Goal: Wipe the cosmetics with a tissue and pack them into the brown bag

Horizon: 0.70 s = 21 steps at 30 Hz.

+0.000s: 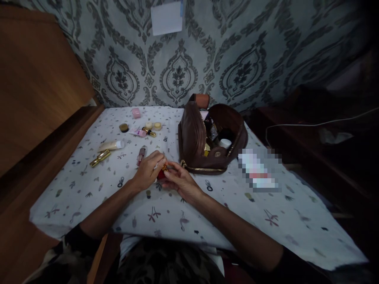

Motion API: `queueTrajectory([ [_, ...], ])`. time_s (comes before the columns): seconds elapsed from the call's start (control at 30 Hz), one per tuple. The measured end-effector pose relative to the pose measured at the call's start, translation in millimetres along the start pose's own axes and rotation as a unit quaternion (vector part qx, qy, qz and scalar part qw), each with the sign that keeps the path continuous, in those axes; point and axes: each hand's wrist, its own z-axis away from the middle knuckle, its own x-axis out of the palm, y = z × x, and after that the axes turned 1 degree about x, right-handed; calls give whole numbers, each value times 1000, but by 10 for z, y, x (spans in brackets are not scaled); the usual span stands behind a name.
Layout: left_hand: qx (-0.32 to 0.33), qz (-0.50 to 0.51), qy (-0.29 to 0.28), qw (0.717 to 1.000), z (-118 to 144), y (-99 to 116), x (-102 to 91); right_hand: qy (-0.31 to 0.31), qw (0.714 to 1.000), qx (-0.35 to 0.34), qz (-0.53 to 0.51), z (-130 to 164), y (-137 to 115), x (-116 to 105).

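My left hand [149, 172] and my right hand [184, 182] meet over the near middle of the table, both closed on a small red container with a gold top [161, 174]. Fingers cover most of it, so its exact kind is hidden. Something white shows between the fingers of my left hand, too small to make out. Just beyond that hand lies a lip gloss tube [141, 155]. Behind my right hand stands a brown cosmetic bag [192, 134], unzipped, with a white-lidded jar [225, 143] and several other items inside.
On the left lie a gold lipstick tube [100, 158], a cream tube [111, 146], a pink-capped tube [138, 133], a black-and-gold tube [149, 131] and several small jars, one yellow [157, 126]. A blurred packet [259, 169] sits right of the bag. A wooden panel [38, 79] borders the left.
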Motion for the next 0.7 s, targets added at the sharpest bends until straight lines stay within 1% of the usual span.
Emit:
queueTrajectory([
  [0.17, -24, -46, 3, 999, 10, 60, 15, 24, 999, -11, -23, -20, 30, -8],
  [0.4, -31, -67, 2, 997, 22, 105, -3, 29, 999, -21, -27, 5, 10, 35],
  [0.53, -28, -94, 16, 995, 21, 77, -39, 20, 999, -27, -3, 19, 5, 38],
  [0.7, -30, -82, 57, 995, 4, 36, -67, 2, 999, -30, 38, 12, 25, 14],
])
